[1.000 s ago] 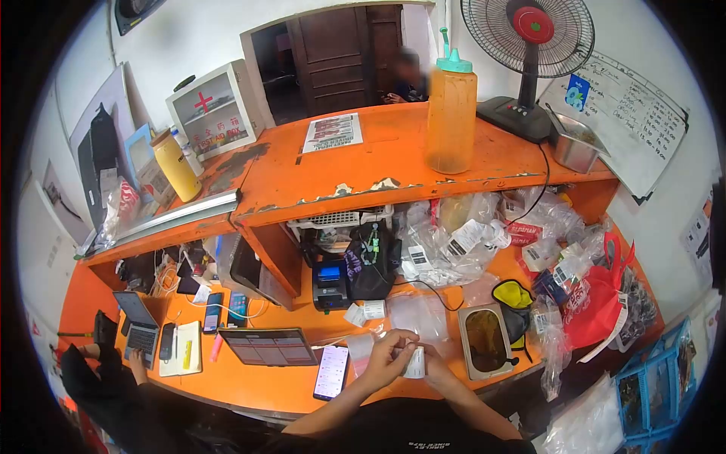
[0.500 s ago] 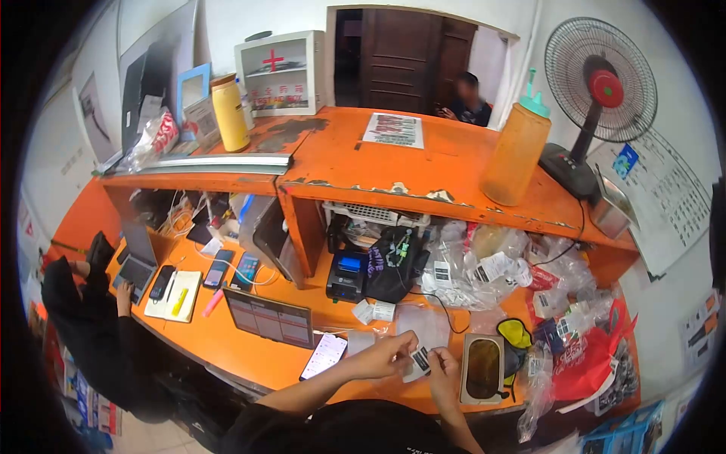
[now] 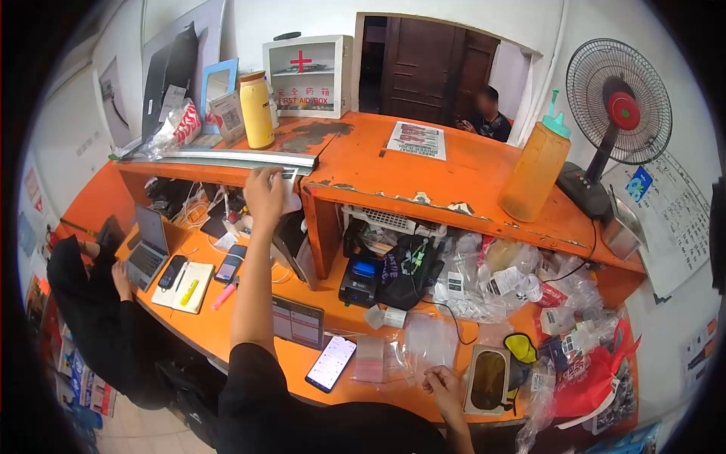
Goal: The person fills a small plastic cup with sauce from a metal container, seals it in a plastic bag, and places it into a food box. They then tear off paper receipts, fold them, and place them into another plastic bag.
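Note:
My left hand point(image 3: 265, 198) is raised at the front edge of the orange upper shelf point(image 3: 363, 163), its fingers closed on a small white label point(image 3: 290, 189) with black print. Just behind the label lies a long metal strip point(image 3: 234, 157). Low at the right, my right hand point(image 3: 442, 390) hangs over the orange desk with its fingers curled together; whether anything is in them is too small to tell. Clear plastic bags point(image 3: 431, 340) lie beside it on one side, and a tray with a dark oval window point(image 3: 488, 378) on the other.
A phone point(image 3: 330, 363), a tablet point(image 3: 297, 321) and a black printer point(image 3: 361, 280) stand on the desk. Plastic-wrapped parcels point(image 3: 484, 284) pile up at the right. On the shelf are a yellow bottle point(image 3: 257, 113), an orange bottle point(image 3: 533, 172) and a fan point(image 3: 620, 110). A co-worker point(image 3: 98, 318) sits at a laptop.
My left hand has moved up and left from the desk to the shelf edge with the label, away from my right hand. My right hand remains low over the desk. The view has shifted slightly.

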`<state>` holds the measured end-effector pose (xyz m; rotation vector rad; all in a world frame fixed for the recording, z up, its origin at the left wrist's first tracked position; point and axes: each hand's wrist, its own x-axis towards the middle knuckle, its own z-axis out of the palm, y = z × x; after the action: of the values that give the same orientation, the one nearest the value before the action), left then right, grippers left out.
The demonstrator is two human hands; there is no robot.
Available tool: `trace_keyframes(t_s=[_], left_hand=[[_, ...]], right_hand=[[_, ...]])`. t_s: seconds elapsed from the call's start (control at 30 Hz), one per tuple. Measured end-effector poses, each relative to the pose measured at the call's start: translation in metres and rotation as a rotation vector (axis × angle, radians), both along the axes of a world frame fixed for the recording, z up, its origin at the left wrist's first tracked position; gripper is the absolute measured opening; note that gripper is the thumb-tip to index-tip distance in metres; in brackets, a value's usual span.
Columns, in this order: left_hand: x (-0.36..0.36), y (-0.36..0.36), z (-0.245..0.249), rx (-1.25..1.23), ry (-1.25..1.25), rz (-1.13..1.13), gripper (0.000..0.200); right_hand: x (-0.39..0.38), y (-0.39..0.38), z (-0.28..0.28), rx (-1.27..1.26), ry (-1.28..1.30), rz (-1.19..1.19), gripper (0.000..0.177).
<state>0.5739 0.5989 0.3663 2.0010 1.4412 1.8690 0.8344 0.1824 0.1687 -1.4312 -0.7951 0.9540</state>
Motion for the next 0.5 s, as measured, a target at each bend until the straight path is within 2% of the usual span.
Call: trace_keyframes(t_s=[0.03, 0.07, 0.2, 0.3, 0.5], left_hand=[[0.004, -0.007, 0.007, 0.137, 0.262, 0.282, 0.014], [0.005, -0.006, 0.007, 0.236, 0.286, 0.315, 0.015], [0.005, -0.002, 0.015, 0.214, 0.377, 0.180, 0.015], [0.011, -0.003, 0.019, 0.121, 0.378, 0.206, 0.015], [0.011, 0.005, 0.007, 0.167, 0.285, 0.193, 0.015]], right_hand=[[0.000, -0.001, 0.000, -0.019, 0.013, -0.014, 0.010], [0.001, -0.002, -0.003, -0.022, 0.019, -0.020, 0.010], [0.003, -0.006, -0.007, -0.036, -0.020, -0.021, 0.009], [0.004, -0.008, -0.011, -0.032, -0.024, -0.012, 0.009], [0.005, -0.012, -0.013, -0.043, -0.063, -0.024, 0.009]])
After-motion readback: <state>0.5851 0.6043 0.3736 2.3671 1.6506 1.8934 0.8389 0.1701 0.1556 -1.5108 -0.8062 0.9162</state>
